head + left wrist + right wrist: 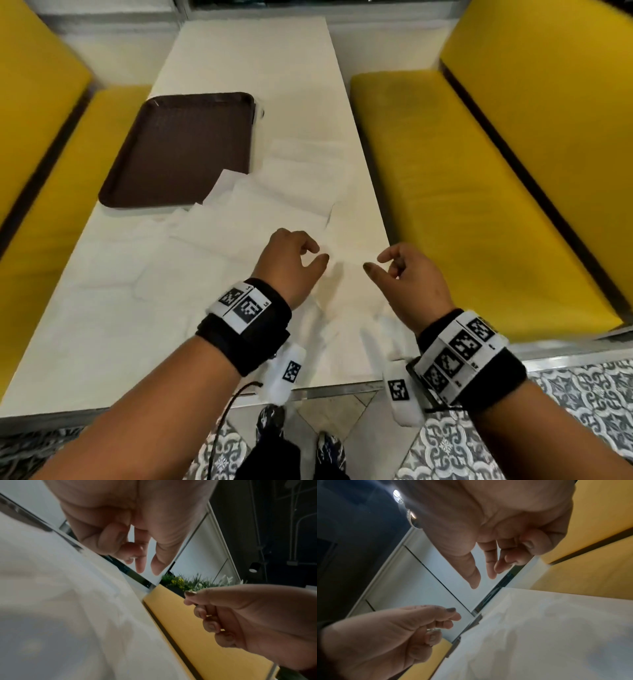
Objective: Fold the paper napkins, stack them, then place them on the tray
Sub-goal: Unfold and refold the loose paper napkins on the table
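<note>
From the head view, a white table stands between two yellow benches. A brown tray lies on the far left part of the table, with nothing in it. White napkins lie spread on the table just right of the tray and nearer, some overlapping; one corner lies over the tray's near edge. The left hand and the right hand hover over the near right part of the table, close together but apart. Both have loosely curled fingers with thumb and first finger a little apart. They look empty, though white on white makes it hard to be sure.

In the left wrist view, the left hand hangs above the table with nothing in it. The right hand is at the right, fingers curled.

In the right wrist view, the right hand is loose and empty above the table. The left hand is at the lower left, also empty.
</note>
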Demonstrator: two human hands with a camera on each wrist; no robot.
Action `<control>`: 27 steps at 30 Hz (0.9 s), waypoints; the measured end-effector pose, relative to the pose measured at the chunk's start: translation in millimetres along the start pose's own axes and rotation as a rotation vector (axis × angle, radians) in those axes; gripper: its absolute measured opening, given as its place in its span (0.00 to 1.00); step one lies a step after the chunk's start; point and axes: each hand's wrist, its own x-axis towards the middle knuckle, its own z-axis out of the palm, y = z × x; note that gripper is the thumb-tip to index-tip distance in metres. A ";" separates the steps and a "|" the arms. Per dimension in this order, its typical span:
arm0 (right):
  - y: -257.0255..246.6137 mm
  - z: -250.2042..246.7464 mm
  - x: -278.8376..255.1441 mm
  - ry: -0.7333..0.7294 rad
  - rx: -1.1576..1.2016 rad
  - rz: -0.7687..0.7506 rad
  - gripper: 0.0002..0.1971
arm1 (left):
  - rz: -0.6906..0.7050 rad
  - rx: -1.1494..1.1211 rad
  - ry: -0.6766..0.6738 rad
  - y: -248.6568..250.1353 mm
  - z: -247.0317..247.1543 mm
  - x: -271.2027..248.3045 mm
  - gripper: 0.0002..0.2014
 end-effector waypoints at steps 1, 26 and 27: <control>-8.6 1.2 6.2 -0.013 0.013 -0.010 0.10 | -0.003 0.004 0.024 -2.3 -9.6 7.5 0.11; -62.6 87.3 156.4 -0.097 -0.258 0.201 0.15 | -0.224 0.199 -0.061 -109.6 -83.6 172.2 0.17; -62.3 88.8 157.7 -0.097 -0.247 0.213 0.15 | -0.227 0.190 -0.070 -110.6 -82.1 173.4 0.17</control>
